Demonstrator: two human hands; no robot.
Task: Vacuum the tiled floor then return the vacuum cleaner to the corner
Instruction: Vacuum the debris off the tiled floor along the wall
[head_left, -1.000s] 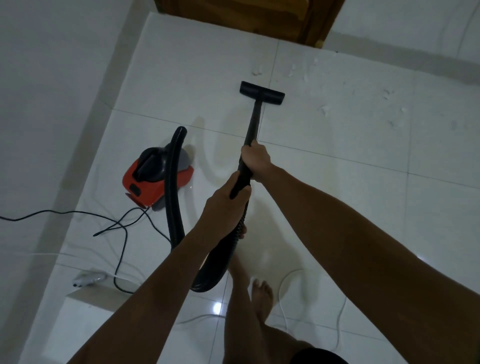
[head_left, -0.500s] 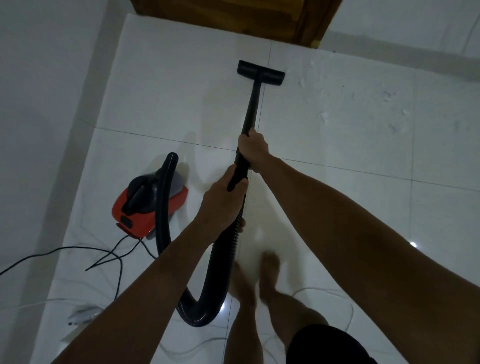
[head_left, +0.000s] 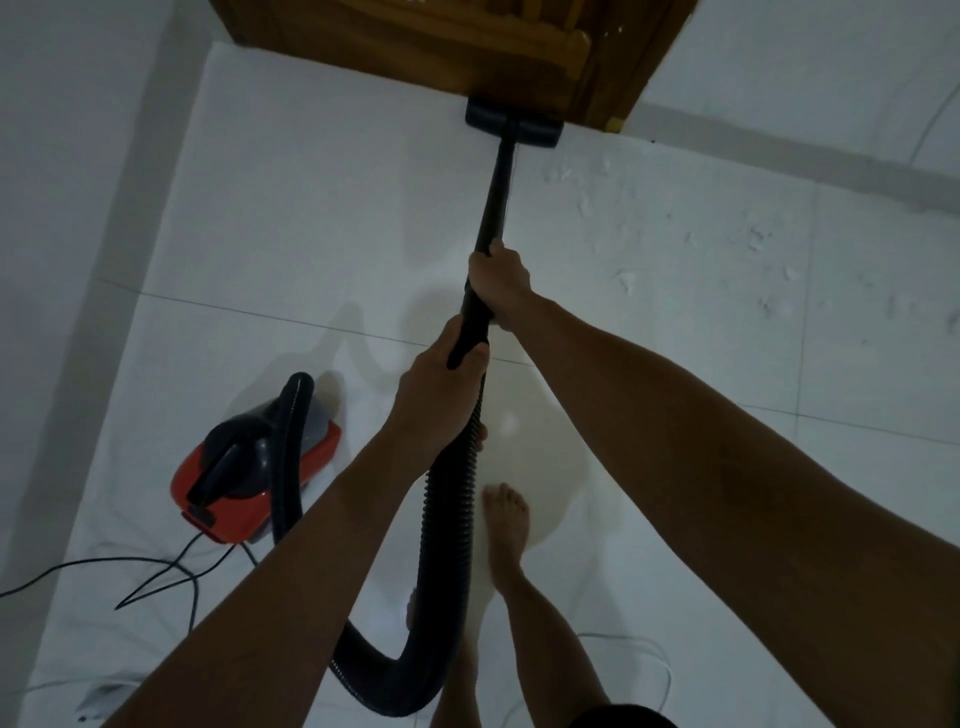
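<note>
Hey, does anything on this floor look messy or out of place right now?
Yes. Small white scraps lie scattered over the tiles right of the vacuum head, not yet cleaned. A black cord sprawls loose behind the red vacuum.

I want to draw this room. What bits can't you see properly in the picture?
All in the head view:
- Wooden door: its top is cut off by the upper edge.
- Black cord: runs off the left edge, so its plug is unseen.
- Left foot: hidden behind the hose; only the right foot shows.
- Specks on the floor: too small and dim to identify.
- Small pale object at bottom left: too dim, partly behind the left arm.
</note>
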